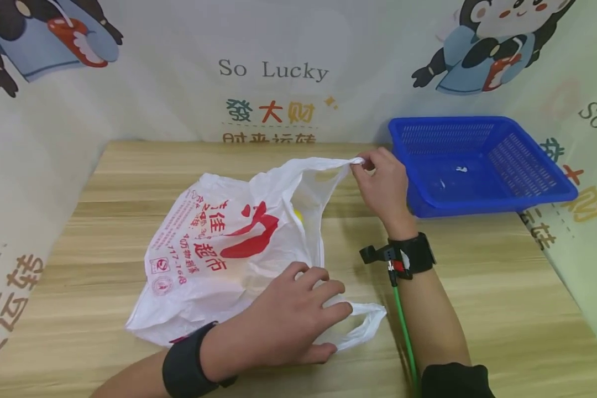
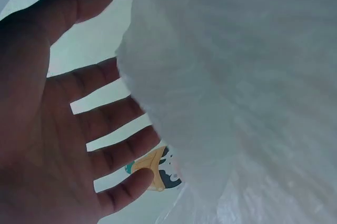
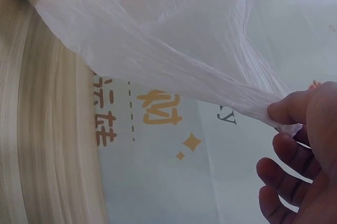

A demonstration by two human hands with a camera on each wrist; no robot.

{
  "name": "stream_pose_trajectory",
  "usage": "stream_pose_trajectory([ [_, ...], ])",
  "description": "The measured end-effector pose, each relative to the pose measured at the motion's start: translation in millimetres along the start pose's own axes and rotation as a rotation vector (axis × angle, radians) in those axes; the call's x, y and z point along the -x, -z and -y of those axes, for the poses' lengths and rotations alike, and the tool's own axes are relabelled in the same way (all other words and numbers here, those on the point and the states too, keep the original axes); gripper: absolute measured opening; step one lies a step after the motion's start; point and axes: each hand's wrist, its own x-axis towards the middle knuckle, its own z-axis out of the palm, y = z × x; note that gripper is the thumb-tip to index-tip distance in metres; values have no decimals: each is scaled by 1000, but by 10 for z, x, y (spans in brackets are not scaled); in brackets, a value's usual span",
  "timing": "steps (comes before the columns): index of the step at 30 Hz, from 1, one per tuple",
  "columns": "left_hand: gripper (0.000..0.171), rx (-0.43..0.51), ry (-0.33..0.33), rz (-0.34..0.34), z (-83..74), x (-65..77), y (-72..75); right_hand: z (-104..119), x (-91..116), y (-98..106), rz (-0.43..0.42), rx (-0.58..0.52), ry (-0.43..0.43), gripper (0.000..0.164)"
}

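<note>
A white plastic shopping bag (image 1: 258, 221) with red print lies on the wooden table, its mouth turned to the right. My right hand (image 1: 384, 185) pinches the end of its far handle between thumb and forefinger and stretches it up and to the right, as the right wrist view shows with the taut plastic (image 3: 210, 77). Over the bag's near side is my left hand (image 1: 293, 315), fingers spread, close to the near handle (image 1: 370, 326). In the left wrist view its fingertips reach the edge of the plastic (image 2: 221, 87). Something yellow (image 1: 298, 215) shows inside the bag's mouth, mostly hidden.
A blue plastic basket (image 1: 487, 207) stands at the back right, with small white scraps on its bottom. A green cable (image 1: 403, 326) runs from the right wrist strap along the forearm. Printed cloth (image 1: 278, 33) walls in the wooden table (image 1: 477, 276).
</note>
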Motion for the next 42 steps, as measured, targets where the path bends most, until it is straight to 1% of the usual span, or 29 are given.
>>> stream_pose_trajectory([
  [2, 47, -26, 17, -3, -66, 12, -31, 3, -6, 5, -3, 3, 11, 15],
  [4, 48, -55, 35, -19, -133, 19, -62, 16, -14, 14, 0, 1, 22, 15],
  [11, 46, -153, 93, -113, -339, 23, -170, 66, -6, 18, 36, -6, -8, 16],
  [15, 50, -178, 128, -141, -418, 40, -249, 85, -20, 15, 58, 4, -21, 18],
  [18, 46, -183, 149, -150, -460, 45, -323, 93, -32, 12, 74, 12, -33, 19],
  [22, 38, -202, 165, -146, -495, 40, -412, 100, -40, 16, 81, 19, -37, 20],
  [24, 36, -205, 170, -136, -510, 39, -441, 100, -39, 21, 85, 19, -45, 20],
  [27, 40, -187, 176, -108, -536, 43, -466, 98, -31, 38, 88, 18, -63, 19],
  [30, 28, -197, 176, -104, -537, 51, -483, 99, -42, 44, 90, 19, -71, 19],
  [32, 17, -221, 173, -114, -533, 59, -498, 98, -43, 49, 90, 18, -70, 20],
  [33, 14, -235, 172, -122, -531, 64, -506, 96, -42, 47, 90, 17, -68, 19],
  [38, 23, -271, 159, -166, -510, 106, -536, 92, -32, 40, 85, 7, -74, 18],
  [40, 19, -260, 150, -176, -496, 126, -532, 93, -28, 39, 84, 4, -82, 18],
  [42, 11, -244, 145, -177, -481, 142, -514, 95, -25, 44, 87, 0, -90, 18],
])
